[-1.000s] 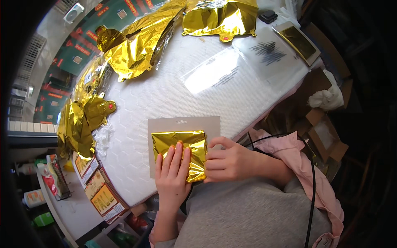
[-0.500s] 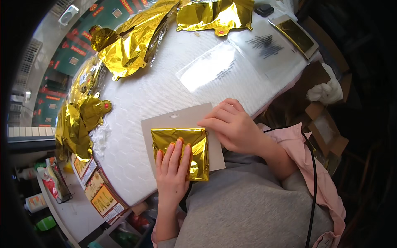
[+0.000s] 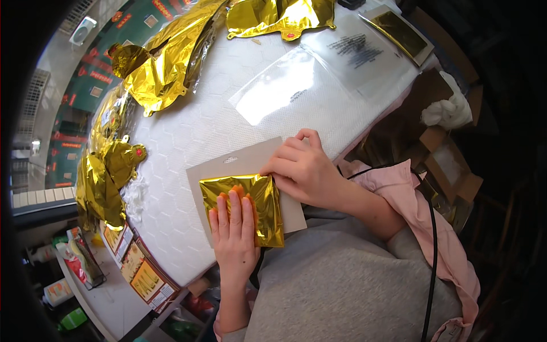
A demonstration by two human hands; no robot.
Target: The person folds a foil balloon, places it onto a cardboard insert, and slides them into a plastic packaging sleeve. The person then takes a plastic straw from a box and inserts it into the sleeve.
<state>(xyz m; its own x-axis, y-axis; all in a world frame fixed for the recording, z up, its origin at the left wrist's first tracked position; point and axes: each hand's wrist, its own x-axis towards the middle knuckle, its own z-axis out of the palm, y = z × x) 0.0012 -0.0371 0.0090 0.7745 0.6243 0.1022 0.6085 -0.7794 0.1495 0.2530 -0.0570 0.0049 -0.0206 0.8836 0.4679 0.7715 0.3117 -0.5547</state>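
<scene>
A folded gold foil balloon (image 3: 268, 208) lies on a grey backing card (image 3: 213, 167) with a small hang slot near its top edge. My left hand (image 3: 235, 236) rests flat on the foil, fingers stretched out and pointing away from me. At the foil's upper right corner, my right hand (image 3: 302, 171) pinches the edge between thumb and index finger, its other fingers curled. Part of the card's right side is hidden under that hand.
Loose gold foil balloons (image 3: 159, 80) lie along the left and far side of the white padded table (image 3: 171, 228). Clear plastic bags (image 3: 279, 85) and a card with folded foil (image 3: 399, 37) are at the far right. Open cardboard boxes (image 3: 447, 162) stand at right; printed packets (image 3: 145, 276) at lower left.
My right hand has moved left and slightly nearer, from over the card to the foil's upper right corner. My left hand stays flat on the foil. The whole view has shifted a little.
</scene>
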